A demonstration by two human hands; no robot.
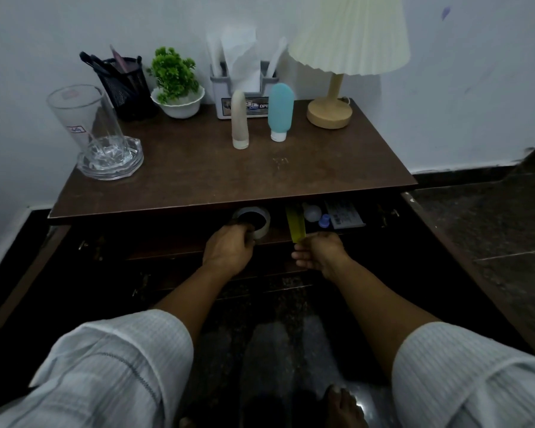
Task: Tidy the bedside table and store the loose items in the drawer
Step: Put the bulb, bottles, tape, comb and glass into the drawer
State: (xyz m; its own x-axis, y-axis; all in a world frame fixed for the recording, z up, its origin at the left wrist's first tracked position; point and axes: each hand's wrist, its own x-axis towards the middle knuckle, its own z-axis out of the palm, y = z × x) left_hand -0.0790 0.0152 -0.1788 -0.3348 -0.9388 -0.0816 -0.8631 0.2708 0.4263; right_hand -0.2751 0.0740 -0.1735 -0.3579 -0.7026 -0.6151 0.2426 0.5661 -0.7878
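Left hand [227, 246] curled tight around the tape roll [254, 222] inside the open drawer [198, 242]. Right hand [320, 251] pinched shut on the yellow comb [295, 222], just beside the tape roll.

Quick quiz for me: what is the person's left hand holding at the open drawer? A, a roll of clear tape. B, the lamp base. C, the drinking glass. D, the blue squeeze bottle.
A: the left hand has its fingers closed on the roll of clear tape at the drawer opening, while the blue squeeze bottle, the drinking glass and the lamp base all stand untouched on the tabletop.
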